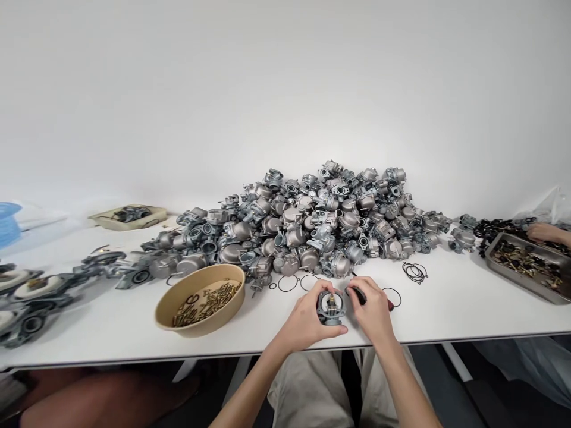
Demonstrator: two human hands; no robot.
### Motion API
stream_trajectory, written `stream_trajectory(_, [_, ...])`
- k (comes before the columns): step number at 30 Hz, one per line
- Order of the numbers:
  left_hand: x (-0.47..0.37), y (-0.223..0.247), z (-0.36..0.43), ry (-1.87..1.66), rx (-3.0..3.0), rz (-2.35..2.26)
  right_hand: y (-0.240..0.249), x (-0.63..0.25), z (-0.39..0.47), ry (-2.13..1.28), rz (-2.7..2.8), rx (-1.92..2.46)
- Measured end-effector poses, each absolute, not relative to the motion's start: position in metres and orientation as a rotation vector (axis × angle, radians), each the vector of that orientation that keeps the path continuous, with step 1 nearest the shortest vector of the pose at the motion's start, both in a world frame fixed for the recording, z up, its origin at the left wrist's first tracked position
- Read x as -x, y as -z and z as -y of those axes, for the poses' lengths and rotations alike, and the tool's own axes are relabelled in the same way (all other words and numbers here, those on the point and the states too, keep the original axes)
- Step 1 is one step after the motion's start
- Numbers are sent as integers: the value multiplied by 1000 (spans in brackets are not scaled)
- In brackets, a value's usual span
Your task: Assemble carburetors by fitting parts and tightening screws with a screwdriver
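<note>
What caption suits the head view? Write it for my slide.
Left hand holds an open carburetor, right hand a dark-handled tool, before a heap of carburetors.

We note: held part (pixel 332 321), dull, cast-looking metal. Heaped castings (pixel 293 215), metal, likewise matt. 1 bowl (pixel 214 321), smooth, plastic-looking. Tabletop (pixel 267 318), smooth, faint sheen. Trousers (pixel 307 386), matt cloth.

**Side clutter, your left and right**

Far left: blue plastic item (pixel 9 224), partly cut off. Back left of you: shallow pale tray (pixel 106 222) holding dark metal parts (pixel 132 213). Your right: metal tray (pixel 530 284) of mixed brass-coloured bits (pixel 526 259), black pieces (pixel 497 229) heaped just beside it. White wall (pixel 285 77) behind.
</note>
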State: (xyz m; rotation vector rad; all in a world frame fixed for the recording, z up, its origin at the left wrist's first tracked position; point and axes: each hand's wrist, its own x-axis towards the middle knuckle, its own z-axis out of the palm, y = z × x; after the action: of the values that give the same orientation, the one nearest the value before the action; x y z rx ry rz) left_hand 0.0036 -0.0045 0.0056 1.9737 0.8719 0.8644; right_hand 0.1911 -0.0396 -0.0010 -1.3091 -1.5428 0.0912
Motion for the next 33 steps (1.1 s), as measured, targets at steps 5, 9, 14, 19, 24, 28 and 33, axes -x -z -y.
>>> stream_trajectory(5, [-6, -4, 5, -884, -1940, -851, -4, -188, 54, 87, 1553, 1138])
stream_trajectory(9, [-7, -7, 6, -853, -1928, -843, -11, -191, 68, 39, 1637, 961])
stream_trajectory(14, [-7, -9, 7, -863, -1959, -854, -13, -190, 70, 17, 1703, 982])
stream_trajectory(19, [-6, -8, 7, -838, -1978, -835, -12, -188, 67, -10, 1709, 991])
stream_trajectory(24, [-8, -8, 9, -867, -2026, -848, -11, -187, 67, -17, 1710, 985])
stream_trajectory(28, [-10, -9, 12, -886, -2064, -897, -12, -185, 67, -12, 1723, 988])
stream_trajectory(33, [-11, -7, 11, -896, -2124, -924, -10, -183, 67, -16, 1770, 994])
